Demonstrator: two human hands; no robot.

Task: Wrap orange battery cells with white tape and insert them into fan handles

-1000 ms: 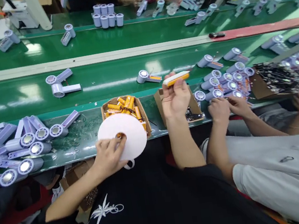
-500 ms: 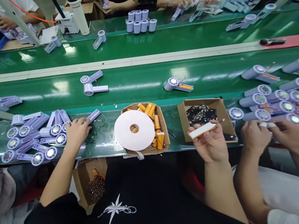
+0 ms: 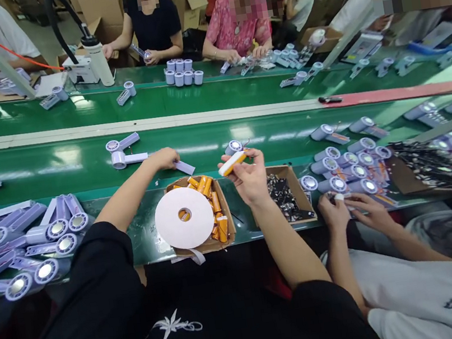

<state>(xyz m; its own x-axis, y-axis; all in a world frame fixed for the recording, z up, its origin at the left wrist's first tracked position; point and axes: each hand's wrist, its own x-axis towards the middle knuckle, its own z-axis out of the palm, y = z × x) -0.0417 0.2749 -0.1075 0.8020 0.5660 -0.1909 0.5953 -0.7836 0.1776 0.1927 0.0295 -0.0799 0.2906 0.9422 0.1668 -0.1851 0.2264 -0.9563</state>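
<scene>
My left hand is stretched over the near side of the green belt, its fingers closed on a lavender handheld fan body. Only the fan's flat handle shows beyond the fingertips; the rest is hidden by the hand. Raised in front of the belt, my right hand pinches an orange battery with a white strip along its upper side. Another fan body lies on the belt just behind that battery. Below and between my hands, a large white tape roll rests on a carton of orange batteries.
Lavender fan bodies are piled at left. Two more fans lie on the belt. A carton of black circuit boards stands to the right, beside a co-worker's hands. Other people sit across the belt.
My left hand has moved from the fan pile forward and right over the belt, carrying a fan body. My right hand has brought the battery leftward and forward. The view has shifted too.
</scene>
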